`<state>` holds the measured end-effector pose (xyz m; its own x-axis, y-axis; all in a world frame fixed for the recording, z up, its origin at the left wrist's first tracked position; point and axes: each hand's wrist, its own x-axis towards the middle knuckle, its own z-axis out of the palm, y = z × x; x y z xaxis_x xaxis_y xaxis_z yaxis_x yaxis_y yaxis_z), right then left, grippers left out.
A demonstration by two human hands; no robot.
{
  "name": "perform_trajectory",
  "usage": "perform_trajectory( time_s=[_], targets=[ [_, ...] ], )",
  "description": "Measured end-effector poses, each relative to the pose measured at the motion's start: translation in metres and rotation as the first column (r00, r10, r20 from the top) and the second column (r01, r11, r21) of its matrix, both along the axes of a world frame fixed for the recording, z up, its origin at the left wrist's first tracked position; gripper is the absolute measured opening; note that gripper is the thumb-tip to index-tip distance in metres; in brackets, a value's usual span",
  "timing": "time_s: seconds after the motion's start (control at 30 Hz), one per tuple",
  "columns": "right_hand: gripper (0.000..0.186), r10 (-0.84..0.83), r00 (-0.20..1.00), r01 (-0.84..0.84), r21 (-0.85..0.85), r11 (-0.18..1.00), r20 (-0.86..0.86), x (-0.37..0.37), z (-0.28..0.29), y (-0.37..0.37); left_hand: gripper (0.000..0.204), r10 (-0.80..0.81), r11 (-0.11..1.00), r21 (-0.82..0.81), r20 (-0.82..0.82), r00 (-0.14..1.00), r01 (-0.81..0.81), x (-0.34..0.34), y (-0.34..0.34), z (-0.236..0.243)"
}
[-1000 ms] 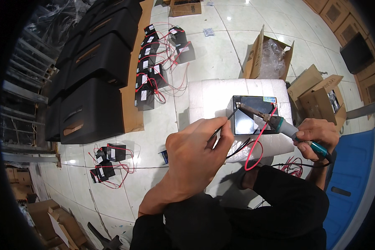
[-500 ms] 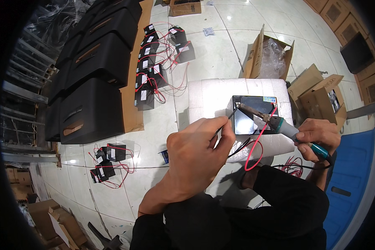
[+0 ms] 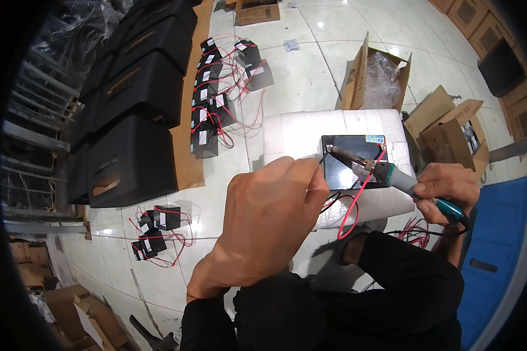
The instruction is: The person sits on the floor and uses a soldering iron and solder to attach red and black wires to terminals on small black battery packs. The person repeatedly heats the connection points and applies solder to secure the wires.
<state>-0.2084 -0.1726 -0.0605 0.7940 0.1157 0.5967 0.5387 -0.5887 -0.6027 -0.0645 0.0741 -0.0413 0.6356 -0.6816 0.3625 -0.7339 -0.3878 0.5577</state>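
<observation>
On a white foam block (image 3: 287, 126) lies a black battery (image 3: 352, 146) with a shiny upper face. My right hand (image 3: 449, 190) grips a soldering iron (image 3: 401, 180) by its grey and teal handle. The iron's tip reaches across the battery to its far left corner. Close to that corner, my left hand (image 3: 272, 213) is closed in a pinch on a thin black wire (image 3: 322, 158); the fingertips are partly hidden behind the hand. A red wire (image 3: 357, 213) runs from the battery's right terminal and loops down over the foam's near edge.
Several small black batteries with red wires stand on the tiled floor (image 3: 298, 76) to the left. Big black cases (image 3: 132, 158) line the left side. Open cardboard boxes (image 3: 357, 79) stand beyond the foam and to the right. A blue panel (image 3: 498, 245) lies at far right.
My left hand has turned and shifted slightly, hiding more of its fingertips. The soldering iron's tip stays at the battery's far left corner. The whole view has shifted slightly.
</observation>
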Motion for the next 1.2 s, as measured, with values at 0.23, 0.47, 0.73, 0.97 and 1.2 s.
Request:
perform_trajectory(
  time_s=[0.23,0.47,0.73,0.97,1.2],
  targets=[
    [0.016,-0.003,1.000,0.003,0.033,0.999,-0.008,-0.0002,-0.0022,-0.0009,0.005,0.012,1.000,-0.006,0.031,0.999,-0.012,-0.0011,-0.0010,0.0008],
    [0.016,-0.001,1.000,0.000,0.067,0.998,0.004,0.0002,-0.0053,-0.0018,0.005,0.010,1.000,0.004,0.021,1.000,-0.010,-0.0016,-0.0025,0.0013],
    [0.018,-0.064,0.998,0.062,0.092,0.994,0.022,0.0007,-0.0085,-0.0035,0.006,0.011,0.999,0.033,0.010,1.000,-0.011,-0.0014,-0.0030,0.0038],
    [0.018,-0.058,0.998,0.055,0.099,0.994,0.024,0.0025,-0.0069,-0.0032,0.007,0.008,0.996,0.090,0.048,0.999,-0.012,-0.0022,-0.0034,0.0072],
    [0.017,-0.066,0.998,0.064,0.104,0.993,0.019,0.0039,-0.0065,-0.0031,0.009,0.011,0.995,0.097,0.083,0.997,-0.019,-0.0005,-0.0051,0.0101]
  ],
)
